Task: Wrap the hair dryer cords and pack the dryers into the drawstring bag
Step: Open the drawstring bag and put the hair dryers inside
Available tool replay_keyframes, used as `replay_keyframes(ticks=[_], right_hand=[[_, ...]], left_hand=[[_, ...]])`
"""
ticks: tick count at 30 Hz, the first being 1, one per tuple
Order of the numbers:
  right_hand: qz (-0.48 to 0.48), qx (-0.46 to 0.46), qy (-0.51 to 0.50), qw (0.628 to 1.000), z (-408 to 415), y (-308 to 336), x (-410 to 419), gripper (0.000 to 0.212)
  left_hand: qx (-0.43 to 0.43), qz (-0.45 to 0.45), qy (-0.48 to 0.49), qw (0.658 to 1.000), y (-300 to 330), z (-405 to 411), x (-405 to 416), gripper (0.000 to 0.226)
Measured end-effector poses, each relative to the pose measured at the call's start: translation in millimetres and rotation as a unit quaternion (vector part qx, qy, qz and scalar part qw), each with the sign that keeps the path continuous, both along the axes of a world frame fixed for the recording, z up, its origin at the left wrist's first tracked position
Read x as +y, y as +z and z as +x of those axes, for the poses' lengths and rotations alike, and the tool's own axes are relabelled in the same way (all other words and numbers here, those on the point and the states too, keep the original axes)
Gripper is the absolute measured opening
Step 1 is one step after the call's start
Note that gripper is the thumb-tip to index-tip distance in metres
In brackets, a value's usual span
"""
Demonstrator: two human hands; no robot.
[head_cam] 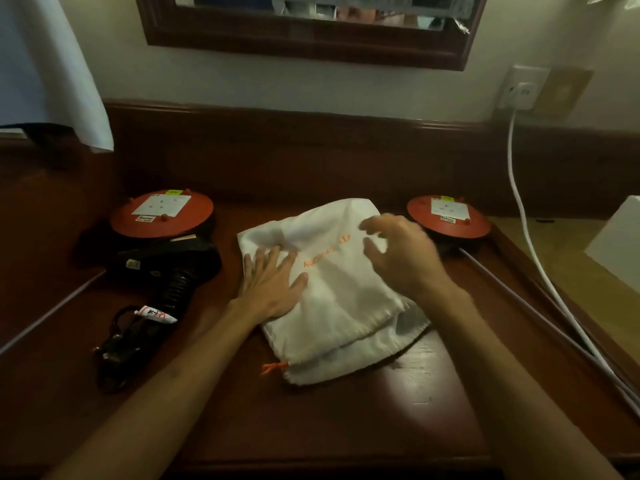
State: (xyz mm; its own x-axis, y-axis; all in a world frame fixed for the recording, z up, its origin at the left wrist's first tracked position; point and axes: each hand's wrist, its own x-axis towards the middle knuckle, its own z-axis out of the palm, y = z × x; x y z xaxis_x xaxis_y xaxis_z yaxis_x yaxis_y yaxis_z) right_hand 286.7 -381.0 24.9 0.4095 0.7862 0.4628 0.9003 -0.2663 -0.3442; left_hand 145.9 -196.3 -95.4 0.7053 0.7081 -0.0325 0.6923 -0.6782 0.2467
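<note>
At the left of the frame a black hair dryer [166, 268] lay on the dark wooden desk [346, 420], a white tag with red marks, unreadable, on its bundled cord [117, 344]. At centre the left hand [273, 285] pressed flat, fingers spread, on the white drawstring bag [332, 306], whose orange lettering was illegible. The right hand [401, 258] hovered open above it, blurred, grasping nothing.

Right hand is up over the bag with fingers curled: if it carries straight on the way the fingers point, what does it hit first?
Probably the white drawstring bag: the right hand hovers above its far half, fingers aimed down and left. Height above the cloth is unclear.
</note>
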Motion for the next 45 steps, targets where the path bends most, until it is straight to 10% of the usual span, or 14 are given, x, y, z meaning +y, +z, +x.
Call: replay_keyframes(ticks=[5, 13, 26, 30, 35, 45], right_hand=[[-0.298, -0.173, 0.015, 0.939, 7.9, -48.4, 52.9, 0.045], [-0.478, -0.305, -0.036, 0.823, 0.0, -58.2, 95.2, 0.057], [-0.469, -0.176, -0.002, 0.865, 12.7, -48.0, 106.5, 0.055], [-0.216, 0.002, 0.015, 0.976, 33.4, -38.4, 92.4, 0.033], [-0.123, 0.082, -0.034, 0.988, 35.3, -73.3, 47.2, 0.051], [-0.122, -0.087, -0.056, 0.987, 17.1, -94.9, 13.9, 0.078]], left_hand=[[0.017, 0.012, -0.024, 0.999, 2.5, -9.5, 24.6, 0.072], [0.027, 0.035, -0.068, 0.997, -0.7, -7.5, 39.2, 0.075], [0.043, 0.063, -0.057, 0.995, 4.1, -3.2, 52.8, 0.080], [0.043, 0.057, -0.023, 0.997, 22.9, 4.0, 39.6, 0.074], [-0.032, -0.026, -0.008, 0.999, 3.7, 9.0, -5.7, 0.083], [0.038, -0.011, -0.082, 0.996, 7.0, -16.1, 15.4, 0.108]])
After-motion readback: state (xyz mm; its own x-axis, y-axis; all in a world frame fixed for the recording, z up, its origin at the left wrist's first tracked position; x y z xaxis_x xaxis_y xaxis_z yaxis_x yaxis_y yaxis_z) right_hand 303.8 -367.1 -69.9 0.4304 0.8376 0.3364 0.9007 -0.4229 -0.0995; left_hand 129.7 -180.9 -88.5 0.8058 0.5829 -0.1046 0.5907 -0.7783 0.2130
